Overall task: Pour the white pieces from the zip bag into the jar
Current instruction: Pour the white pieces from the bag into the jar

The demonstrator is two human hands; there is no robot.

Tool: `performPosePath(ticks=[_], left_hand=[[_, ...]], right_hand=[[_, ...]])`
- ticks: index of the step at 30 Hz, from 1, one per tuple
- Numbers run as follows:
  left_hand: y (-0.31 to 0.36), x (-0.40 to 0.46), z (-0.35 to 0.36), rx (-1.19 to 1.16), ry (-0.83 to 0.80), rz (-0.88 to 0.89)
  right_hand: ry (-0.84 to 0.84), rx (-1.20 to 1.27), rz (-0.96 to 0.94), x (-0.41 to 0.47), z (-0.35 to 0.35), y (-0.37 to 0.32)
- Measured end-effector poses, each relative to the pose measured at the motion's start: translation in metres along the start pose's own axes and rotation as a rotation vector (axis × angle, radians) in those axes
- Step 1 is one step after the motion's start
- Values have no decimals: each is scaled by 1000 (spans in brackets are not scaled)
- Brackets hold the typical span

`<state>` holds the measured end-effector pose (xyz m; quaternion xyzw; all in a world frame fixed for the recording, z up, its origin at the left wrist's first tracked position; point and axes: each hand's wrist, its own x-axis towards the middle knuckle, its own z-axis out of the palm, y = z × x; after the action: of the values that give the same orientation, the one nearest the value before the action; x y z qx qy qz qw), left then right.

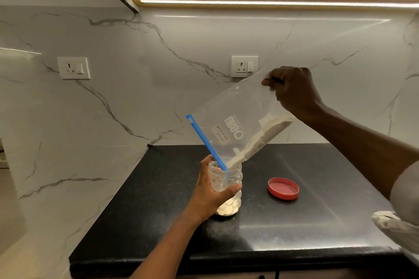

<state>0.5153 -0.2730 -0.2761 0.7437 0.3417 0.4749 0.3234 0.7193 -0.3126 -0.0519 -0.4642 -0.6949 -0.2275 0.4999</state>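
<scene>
Left hand [213, 195] grips the jar [225, 188] on the worktop [317, 222]. Right hand [292, 90] pinches the tilted zip bag [238, 120], white pieces [260, 140] sliding jarward.

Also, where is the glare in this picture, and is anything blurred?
Head view: the light strip under the cabinet reflects as glare on the black counter and the marble wall; the edges bend from the wide lens; the cloth at lower right is blurred.
</scene>
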Motion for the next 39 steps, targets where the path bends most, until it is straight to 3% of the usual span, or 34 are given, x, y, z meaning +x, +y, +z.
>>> performPosePath(ticks=[39], left_hand=[[-5, 5, 0, 5, -12, -19]], right_hand=[[29, -65, -79, 0, 7, -1]])
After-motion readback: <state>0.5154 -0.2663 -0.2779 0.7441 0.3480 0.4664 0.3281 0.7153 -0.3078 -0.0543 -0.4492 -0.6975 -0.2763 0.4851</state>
